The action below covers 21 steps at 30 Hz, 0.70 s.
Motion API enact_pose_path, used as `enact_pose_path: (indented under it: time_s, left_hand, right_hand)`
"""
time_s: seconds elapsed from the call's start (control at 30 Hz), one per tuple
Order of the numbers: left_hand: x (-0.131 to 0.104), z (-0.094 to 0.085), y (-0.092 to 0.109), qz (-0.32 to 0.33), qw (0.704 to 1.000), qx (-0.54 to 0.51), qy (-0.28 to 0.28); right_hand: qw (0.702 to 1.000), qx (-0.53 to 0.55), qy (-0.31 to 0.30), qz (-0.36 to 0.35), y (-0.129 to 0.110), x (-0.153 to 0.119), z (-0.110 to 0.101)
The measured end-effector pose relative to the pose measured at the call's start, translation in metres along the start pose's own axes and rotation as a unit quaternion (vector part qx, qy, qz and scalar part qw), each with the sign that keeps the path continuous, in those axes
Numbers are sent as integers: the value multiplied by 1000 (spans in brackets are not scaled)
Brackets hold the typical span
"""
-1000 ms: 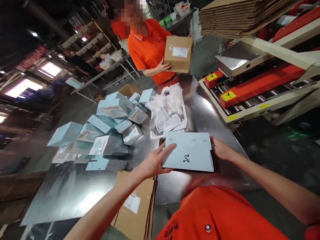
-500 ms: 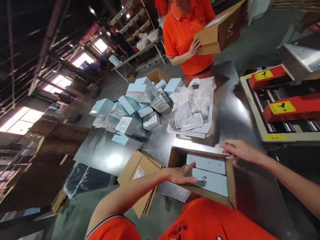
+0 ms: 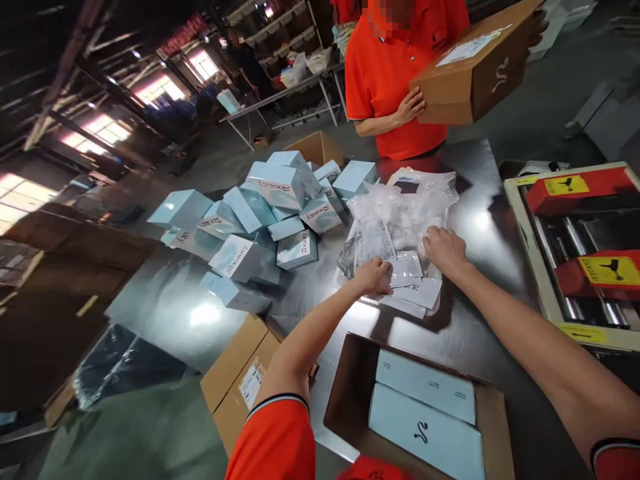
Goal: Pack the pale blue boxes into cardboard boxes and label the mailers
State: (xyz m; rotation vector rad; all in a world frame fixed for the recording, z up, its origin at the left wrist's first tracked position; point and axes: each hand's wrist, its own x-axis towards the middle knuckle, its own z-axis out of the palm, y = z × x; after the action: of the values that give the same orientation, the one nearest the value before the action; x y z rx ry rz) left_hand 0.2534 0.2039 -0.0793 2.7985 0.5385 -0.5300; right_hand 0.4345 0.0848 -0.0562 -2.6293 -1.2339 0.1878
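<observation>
My left hand (image 3: 374,275) is over the lower left part of a white tray, its fingers bent against the plastic packets (image 3: 407,269). At the tray's right side, my right hand (image 3: 445,250) has its fingers curled down at the clear bubble wrap (image 3: 390,210); the fingertips are partly hidden, so any hold is unclear. Near my body, an open cardboard box (image 3: 345,387) contains two light blue boxes (image 3: 425,427) lying side by side, the nearer one with a black squiggle on top.
Light blue boxes (image 3: 280,187) are piled on the metal table (image 3: 165,293). Flat cardboard (image 3: 240,373) leans at the near edge. Across the table, a person in orange holds a carton (image 3: 450,87). A roller machine (image 3: 600,267) stands at the right.
Both hands have moved from the open cardboard box forward to the tray of packets. The view has shifted, and the person opposite holds the carton further right in view.
</observation>
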Motion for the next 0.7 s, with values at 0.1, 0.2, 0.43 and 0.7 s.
enact_pose_path:
  time_s: [0.1,0.2,0.43,0.7]
  left_hand:
    - [11,10,-15,29,998,-49,-6]
    - [9,14,-30,45,991,-123,4]
    - [3,13,-24,-3,987,-151,51]
    - [-79,-20,-57,-76,869,-407,273]
  right_hand:
    - [997,-11,68,35,7,22,-4]
    - [995,39,53,73,13,39,-2]
    - [982,128,64,124,18,28,-33]
    - [955,292,50,-12,4,-145,-122]
